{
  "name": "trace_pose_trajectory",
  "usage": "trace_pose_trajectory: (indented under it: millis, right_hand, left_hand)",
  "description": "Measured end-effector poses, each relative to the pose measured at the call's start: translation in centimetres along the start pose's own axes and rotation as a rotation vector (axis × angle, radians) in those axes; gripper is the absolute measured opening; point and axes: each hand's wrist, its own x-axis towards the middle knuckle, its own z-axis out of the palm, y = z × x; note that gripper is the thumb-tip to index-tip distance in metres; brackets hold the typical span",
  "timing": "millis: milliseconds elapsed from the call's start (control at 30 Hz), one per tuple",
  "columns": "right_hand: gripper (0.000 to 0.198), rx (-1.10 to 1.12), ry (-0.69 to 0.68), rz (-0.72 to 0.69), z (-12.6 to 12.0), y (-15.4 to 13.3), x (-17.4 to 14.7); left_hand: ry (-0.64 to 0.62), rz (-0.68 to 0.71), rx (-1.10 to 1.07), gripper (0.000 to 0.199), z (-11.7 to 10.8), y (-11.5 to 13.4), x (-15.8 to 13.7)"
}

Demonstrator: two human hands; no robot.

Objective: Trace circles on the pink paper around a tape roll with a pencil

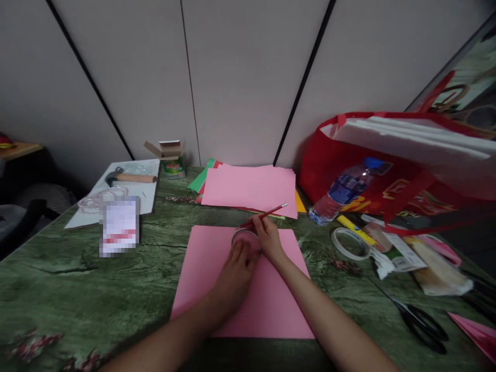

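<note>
A pink sheet of paper (271,310) lies flat on the green table, under both my hands. Near its upper middle sits a round, thin-rimmed disc (245,234), pinkish inside; its exact kind is unclear. My left hand (237,268) holds the disc down, its fingertips pressed on it and hiding part of it. A red pencil (273,211) is pinched in my right hand (267,238), slanting along the disc's far edge, pale end up to the right. The right hand's lower side rests on the paper beside the disc.
Behind lies a stack of pink paper (250,186) over other colours. Rightward are a water bottle (341,191), red bag (310,165), tape roll (351,256), yellow marker (355,230) and black-handled scissors (420,323). Leftward are a hammer (134,177), small box (173,165) and blurred-out item (119,225).
</note>
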Motion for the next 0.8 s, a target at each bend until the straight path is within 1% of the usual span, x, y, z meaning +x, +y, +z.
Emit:
trace_pose_trajectory:
  millis: [233, 400, 533, 600, 733, 800]
  right_hand:
    - [0.042, -0.083, -0.040, -0.049, 0.1, -0.7, -0.2]
    - [0.039, -0.093, -0.044, -0.083, 0.1, -1.0, -0.3]
    - [0.039, -0.144, -0.068, -0.092, 0.1, -0.7, 0.3]
    - [0.036, -0.172, -0.109, -0.107, 0.5, -0.8, 1.0]
    - [0.030, -0.243, -0.252, -0.161, 1.8, -1.5, 2.3]
    - [0.028, -0.299, -0.296, -0.190, 2.4, -2.0, 2.8]
  left_hand:
    - [0.016, 0.003, -0.042, 0.057, -0.1, 0.0, 0.0]
    - [0.000, -0.010, -0.038, 0.053, -0.3, 0.0, 0.0]
    - [-0.029, -0.003, -0.025, 0.056, -0.7, 0.1, 0.2]
    - [-0.037, 0.002, -0.011, 0.056, -0.6, 0.1, 0.2]
    - [0.006, -0.009, -0.018, 0.055, 0.1, 0.2, 0.3]
    - [0.005, -0.008, -0.030, 0.056, 0.3, 0.2, 0.3]
